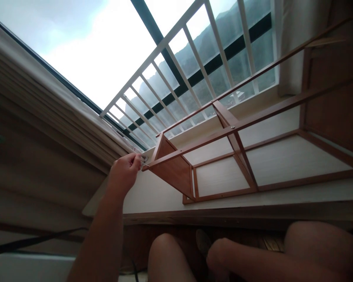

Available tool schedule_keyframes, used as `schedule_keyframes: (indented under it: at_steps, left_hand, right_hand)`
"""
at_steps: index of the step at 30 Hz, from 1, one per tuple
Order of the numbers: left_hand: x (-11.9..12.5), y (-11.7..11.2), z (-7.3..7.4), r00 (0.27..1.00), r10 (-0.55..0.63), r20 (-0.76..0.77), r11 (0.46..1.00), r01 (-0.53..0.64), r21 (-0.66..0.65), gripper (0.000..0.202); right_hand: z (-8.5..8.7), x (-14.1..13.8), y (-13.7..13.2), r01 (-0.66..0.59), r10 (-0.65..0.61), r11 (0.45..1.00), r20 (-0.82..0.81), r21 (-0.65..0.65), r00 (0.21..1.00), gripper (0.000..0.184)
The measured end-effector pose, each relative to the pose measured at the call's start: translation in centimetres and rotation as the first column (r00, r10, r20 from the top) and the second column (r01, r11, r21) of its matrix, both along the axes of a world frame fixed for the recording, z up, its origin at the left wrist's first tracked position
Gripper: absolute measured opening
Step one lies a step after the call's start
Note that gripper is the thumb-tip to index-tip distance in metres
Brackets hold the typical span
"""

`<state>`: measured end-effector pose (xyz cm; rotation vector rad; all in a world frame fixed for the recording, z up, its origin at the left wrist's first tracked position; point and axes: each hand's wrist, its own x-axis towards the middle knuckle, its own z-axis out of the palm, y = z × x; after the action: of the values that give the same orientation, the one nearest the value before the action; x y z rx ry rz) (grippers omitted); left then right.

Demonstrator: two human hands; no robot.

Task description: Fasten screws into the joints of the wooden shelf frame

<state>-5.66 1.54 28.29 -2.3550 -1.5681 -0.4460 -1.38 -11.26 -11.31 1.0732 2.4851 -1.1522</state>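
My left hand is raised at the left end of a brown wooden rack. Its fingers are closed in a pinch around something small and pale, like a bit of cord or cloth, too blurred to name. The pinch lies right beside the tip of the rack's front rail; whether they touch I cannot tell. The rack has slanting rails, upright panels and a lower frame, and it stands on a white ledge. Low down, my right hand hangs between my bent knees in shadow, its fingers hidden.
Behind the rack, a white barred railing crosses a large window with hills outside. A beige curtain hangs along the left. Another pale curtain is at the right. A dark strap stretches across the lower left.
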Motion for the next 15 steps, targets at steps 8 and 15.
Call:
schedule_keyframes:
  at_steps: [8, 15]
  left_hand:
    - [-1.2, 1.0, 0.1, 0.987, 0.149, -0.067, 0.989, -0.148, 0.021, 0.042]
    - [-3.4, 2.1, 0.4, 0.97, 0.219, -0.104, 0.976, -0.218, 0.025, 0.042]
  right_hand:
    - [0.7, 0.0, 0.3, -0.064, 0.073, 0.997, 0.217, -0.05, 0.973, 0.035]
    - [-0.1, 0.0, 0.3, -0.086, 0.091, 0.995, 0.117, -0.043, 0.989, 0.04]
